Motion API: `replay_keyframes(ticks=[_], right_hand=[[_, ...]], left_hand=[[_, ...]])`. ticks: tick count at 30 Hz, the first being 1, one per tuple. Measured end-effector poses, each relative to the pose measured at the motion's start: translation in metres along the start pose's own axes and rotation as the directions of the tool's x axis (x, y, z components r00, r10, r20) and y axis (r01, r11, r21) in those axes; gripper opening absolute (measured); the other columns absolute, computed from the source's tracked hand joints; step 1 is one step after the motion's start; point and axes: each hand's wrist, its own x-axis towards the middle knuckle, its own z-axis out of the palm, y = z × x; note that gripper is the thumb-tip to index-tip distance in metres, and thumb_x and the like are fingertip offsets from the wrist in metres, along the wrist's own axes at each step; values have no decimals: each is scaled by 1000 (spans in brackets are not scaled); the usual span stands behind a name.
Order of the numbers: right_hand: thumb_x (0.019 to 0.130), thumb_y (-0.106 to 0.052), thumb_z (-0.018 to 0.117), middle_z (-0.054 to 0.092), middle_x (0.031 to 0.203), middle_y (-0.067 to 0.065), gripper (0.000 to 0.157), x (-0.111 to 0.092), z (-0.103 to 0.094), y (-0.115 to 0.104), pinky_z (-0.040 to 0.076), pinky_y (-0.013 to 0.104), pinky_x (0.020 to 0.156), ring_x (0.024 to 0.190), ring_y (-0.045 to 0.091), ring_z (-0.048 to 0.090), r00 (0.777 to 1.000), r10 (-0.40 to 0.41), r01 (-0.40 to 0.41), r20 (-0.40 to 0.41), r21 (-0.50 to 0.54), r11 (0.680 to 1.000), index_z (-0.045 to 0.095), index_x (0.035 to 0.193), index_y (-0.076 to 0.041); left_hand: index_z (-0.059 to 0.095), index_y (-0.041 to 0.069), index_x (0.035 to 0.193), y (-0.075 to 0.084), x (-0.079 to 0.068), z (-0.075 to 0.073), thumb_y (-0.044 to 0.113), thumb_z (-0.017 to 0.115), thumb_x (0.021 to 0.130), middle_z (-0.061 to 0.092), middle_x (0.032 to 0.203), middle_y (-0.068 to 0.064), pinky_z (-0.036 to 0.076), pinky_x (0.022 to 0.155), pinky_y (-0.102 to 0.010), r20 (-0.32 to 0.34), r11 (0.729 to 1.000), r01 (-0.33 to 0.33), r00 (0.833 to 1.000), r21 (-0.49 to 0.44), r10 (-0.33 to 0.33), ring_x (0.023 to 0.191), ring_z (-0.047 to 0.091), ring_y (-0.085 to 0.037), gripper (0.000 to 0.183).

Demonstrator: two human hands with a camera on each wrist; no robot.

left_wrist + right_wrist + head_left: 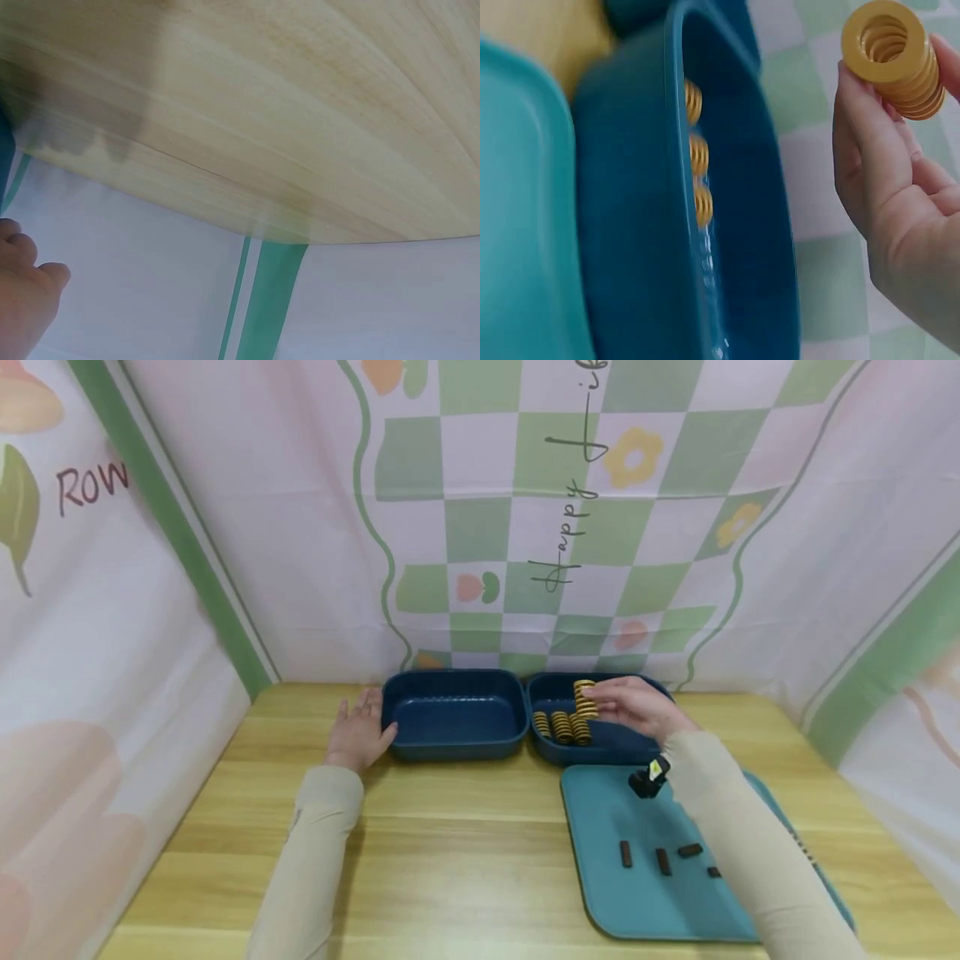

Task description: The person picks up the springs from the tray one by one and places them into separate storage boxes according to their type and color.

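My right hand [633, 703] pinches a yellow coil spring [585, 700] between thumb and fingers, above the right blue container [637, 758]. In the right wrist view the spring [913, 86] shows its flat ring end and hollow core, held clear of the container wall [630, 217]. Several more yellow springs [561, 727] lie side by side at the left of that container. At the outer left end of the left blue container [457, 750], my left hand [358, 735] rests with fingers extended and thumb at the rim. Only part of the left hand [30, 289] shows in its wrist view.
A teal tray [600, 902] lies in front of the right container, under my right forearm. On it are several small dark ribbed pieces [663, 862]; the forearm hides part of the tray. Patterned cloth [480, 527] hangs behind the wooden table [450, 860].
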Motion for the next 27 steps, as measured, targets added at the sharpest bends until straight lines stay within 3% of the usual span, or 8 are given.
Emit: replay_keyframes(ticks=[5, 8, 13, 17, 20, 27], right_hand=[[93, -9, 58, 59, 68, -7, 13, 12, -12, 6, 53, 25, 69, 57, 4, 52, 999, 1, -8, -39, -190, 982, 71, 93, -8], [90, -9, 61, 56, 64, -6, 15, 16, -16, 10, 53, 28, 68, 56, 6, 50, 993, 17, -54, -120, -312, 949, 70, 96, 1], [85, -12, 68, 68, 79, 5, 23, 23, -19, 18, 53, 43, 82, 73, 15, 64, 961, 37, -181, -276, -517, 836, 67, 96, 8], [81, -18, 71, 65, 77, 11, 21, 25, -19, 25, 54, 41, 72, 70, 20, 63, 932, 26, -273, -362, -652, 707, 60, 73, -2], [81, -20, 71, 61, 75, 12, 28, 27, -17, 29, 53, 38, 65, 66, 21, 60, 919, 33, -317, -392, -688, 653, 50, 67, -8], [83, -20, 69, 58, 86, 16, 24, 34, -15, 38, 52, 39, 68, 73, 24, 59, 905, 60, -361, -420, -687, 631, 54, 85, -1]], left_hand=[[16, -7, 147, 0, 1, 3, 43, 37, 99, 20, 152, -20, 9, 113, -52, -8, 1000, -7, 1000, -3, 7, 142, 15, -32, 72], [16, -7, 147, -1, 1, 3, 43, 37, 99, 20, 152, -20, 9, 113, -52, -13, 1000, -8, 1000, -5, 8, 142, 15, -32, 72], [17, -7, 147, -1, 1, 2, 42, 38, 99, 21, 152, -20, 8, 113, -52, -15, 1000, -3, 1000, -11, 3, 142, 15, -32, 72], [18, -7, 147, -1, 0, 2, 43, 38, 99, 21, 152, -21, 9, 113, -52, -12, 1000, -4, 1000, -2, 4, 142, 16, -32, 72], [17, -7, 147, 0, -1, 2, 43, 38, 99, 21, 152, -20, 10, 113, -52, -7, 1000, -5, 1000, 0, 5, 142, 15, -31, 72], [17, -7, 147, 1, -1, 0, 42, 37, 99, 20, 153, -19, 8, 113, -52, -2, 1000, 4, 1000, -14, -4, 142, 13, -31, 72]])
